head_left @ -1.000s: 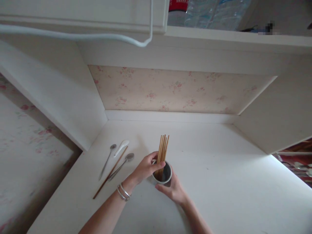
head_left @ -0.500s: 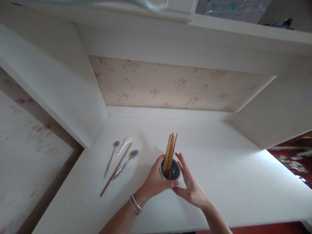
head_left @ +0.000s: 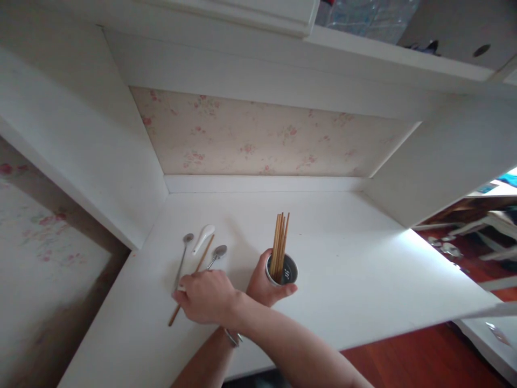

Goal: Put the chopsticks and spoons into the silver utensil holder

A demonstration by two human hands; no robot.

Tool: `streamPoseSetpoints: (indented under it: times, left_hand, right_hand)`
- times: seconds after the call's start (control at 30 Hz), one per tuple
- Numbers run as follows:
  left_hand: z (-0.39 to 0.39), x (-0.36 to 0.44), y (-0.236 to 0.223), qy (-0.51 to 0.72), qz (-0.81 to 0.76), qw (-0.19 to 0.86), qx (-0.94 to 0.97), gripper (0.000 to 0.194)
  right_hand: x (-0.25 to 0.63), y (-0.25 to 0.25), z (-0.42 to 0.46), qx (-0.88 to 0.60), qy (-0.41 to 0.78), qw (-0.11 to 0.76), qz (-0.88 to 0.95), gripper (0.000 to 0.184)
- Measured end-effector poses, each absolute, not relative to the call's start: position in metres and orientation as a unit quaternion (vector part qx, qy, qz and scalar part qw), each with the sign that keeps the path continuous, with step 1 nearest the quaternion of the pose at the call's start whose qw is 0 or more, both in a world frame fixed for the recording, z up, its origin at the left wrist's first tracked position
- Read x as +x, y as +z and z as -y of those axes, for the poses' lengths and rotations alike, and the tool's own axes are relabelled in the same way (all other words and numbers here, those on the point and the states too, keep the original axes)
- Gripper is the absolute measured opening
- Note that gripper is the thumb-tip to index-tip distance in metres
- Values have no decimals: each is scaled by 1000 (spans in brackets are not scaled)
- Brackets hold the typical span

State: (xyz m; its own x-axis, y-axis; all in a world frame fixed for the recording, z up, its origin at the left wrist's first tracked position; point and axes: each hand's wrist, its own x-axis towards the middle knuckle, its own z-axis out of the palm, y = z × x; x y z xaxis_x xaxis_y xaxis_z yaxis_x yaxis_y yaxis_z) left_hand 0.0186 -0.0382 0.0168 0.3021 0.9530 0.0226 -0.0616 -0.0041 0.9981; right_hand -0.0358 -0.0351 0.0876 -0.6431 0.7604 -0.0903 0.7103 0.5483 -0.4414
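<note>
My left hand (head_left: pixel 262 285) is wrapped round a round utensil holder (head_left: pixel 296 262) with a pale rim and dark inside. Several wooden chopsticks (head_left: pixel 279 240) stand in it, leaning on its left side; light holes show at its bottom. Crossing over my left forearm, my right hand (head_left: pixel 208 296) lies with curled fingers over a single chopstick (head_left: pixel 205 253) and the handle of a metal spoon (head_left: pixel 220 251). What its fingertips hold is hidden. A thin long-handled spoon (head_left: pixel 188 237) lies left of them, its handle end by my fingers. Behind my hand rests a white soup spoon (head_left: pixel 204 237).
The white tabletop (head_left: pixel 347 291) sits in a nook between side panels, with flowered wallpaper (head_left: pixel 250 134) behind. Above hangs a white shelf (head_left: pixel 363 81) with clear plastic things (head_left: pixel 363 19) on it. Red floor (head_left: pixel 396 355) shows past the front edge.
My right hand has left the holder's side and swung left across my left arm to the chopstick and spoons. My left hand still grips the holder. The view has shifted a little right.
</note>
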Motion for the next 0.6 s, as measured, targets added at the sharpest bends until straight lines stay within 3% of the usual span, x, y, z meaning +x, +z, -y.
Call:
streamPoseSetpoints:
  times: [0.1, 0.6]
  left_hand:
    - [38, 19, 14, 434, -392, 588, 558, 93]
    - [37, 23, 2, 471, -363, 614, 520, 89]
  right_hand:
    - [-62, 69, 17, -435, 196, 26, 878, 22]
    - [-68, 44, -12, -514, 179, 0, 839, 27]
